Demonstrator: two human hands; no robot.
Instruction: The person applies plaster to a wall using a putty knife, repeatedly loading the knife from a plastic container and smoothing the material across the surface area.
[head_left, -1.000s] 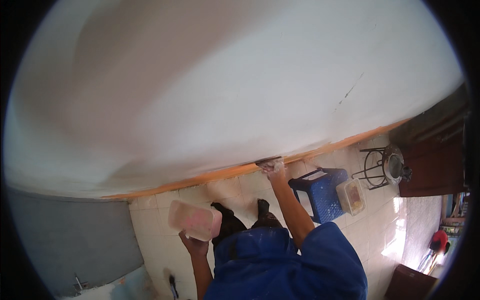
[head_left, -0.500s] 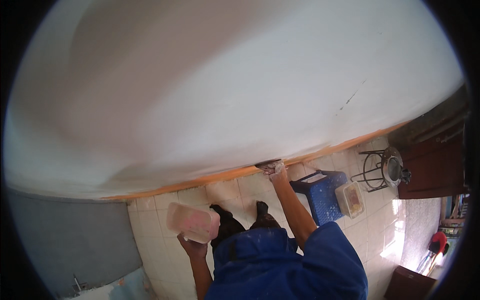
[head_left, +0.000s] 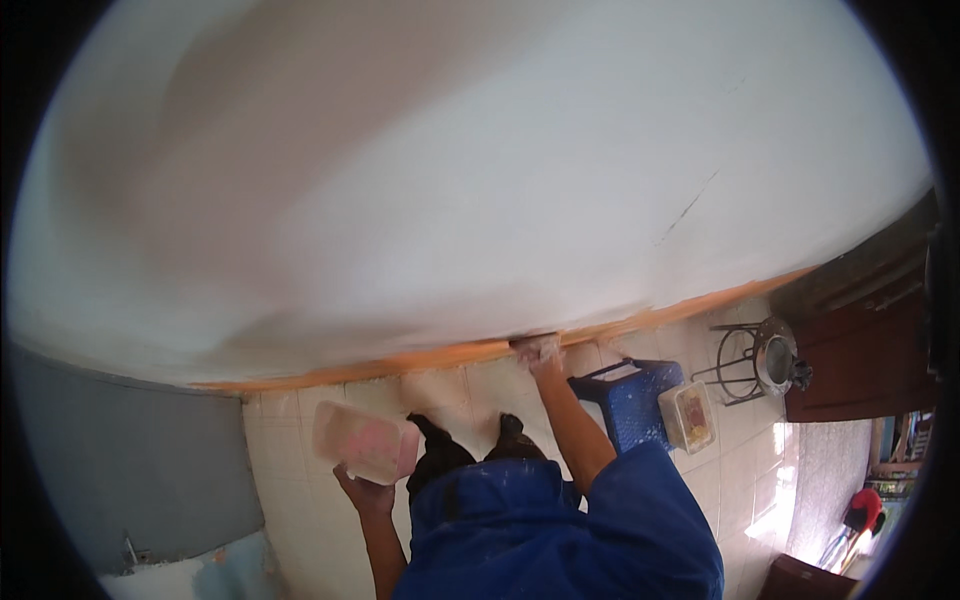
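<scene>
My left hand [head_left: 368,491] grips the near side of a translucent plastic tub [head_left: 365,443], which has pink, pasty material inside. My right hand [head_left: 541,353], whitened with residue, is closed round a putty knife [head_left: 533,337] of which only a thin dark edge shows. That edge lies against the low part of the white wall [head_left: 480,220], where an orange band [head_left: 420,357] runs along the bottom. The fingers hide the rest of the tool.
Right of my arm stands a blue plastic stool [head_left: 640,405], with a clear tub [head_left: 688,417] by it. Farther right, a round metal-legged stool [head_left: 738,365] carries a metal pot [head_left: 774,362]. A grey panel [head_left: 130,460] borders the tiled floor [head_left: 290,450] at left.
My right hand is slightly lower in the picture, still at the wall's base, and less of the blade shows. The whole view has shifted a little; the left hand keeps the tub.
</scene>
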